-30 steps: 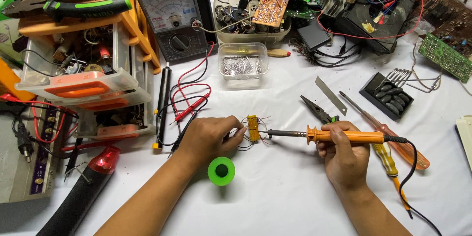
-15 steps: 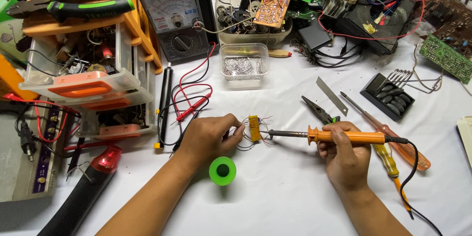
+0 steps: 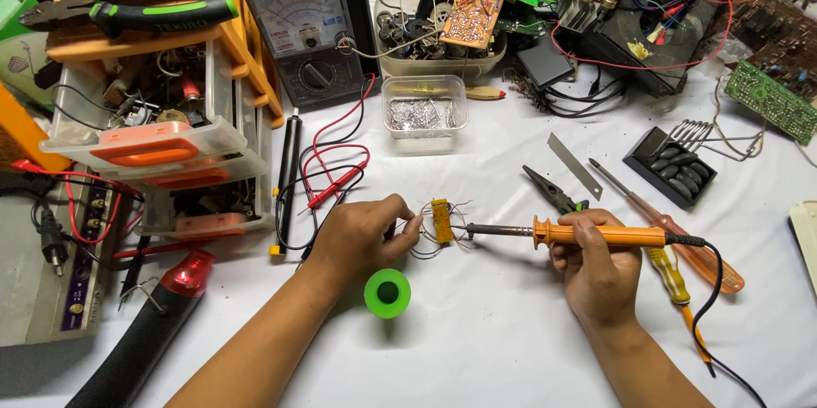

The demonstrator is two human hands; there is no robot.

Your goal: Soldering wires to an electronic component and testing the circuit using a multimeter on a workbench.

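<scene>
Soldering iron (image 3: 587, 233) with an orange handle lies level in the right hand (image 3: 600, 268), whose fingers are wrapped around the grip, and its metal tip touches the small yellow board (image 3: 442, 220) on the white table (image 3: 477, 340). Left of that board, the left hand (image 3: 362, 233) pinches a thin wire at the board's edge between thumb and forefinger. Set against the pictures from a moment before, nothing has shifted that I can make out: both hands, the iron and the board sit as they did.

Just below and left of the board stands a green solder spool (image 3: 387, 293), close under the left wrist. Right of the board, beyond the iron's handle, lie side cutters (image 3: 553, 193), a flat metal blade (image 3: 574, 166) and two screwdrivers (image 3: 681, 246), so that side is crowded. Above the board sits a clear plastic box (image 3: 423, 112) of small metal parts, with red and black test leads (image 3: 328, 174) to its left running up to an analogue multimeter (image 3: 302, 29). Farther left of the board, stacked plastic drawers (image 3: 170, 144) hem in the bench. The open room is below the board, where bare white cloth runs down to the near edge between the two forearms.
</scene>
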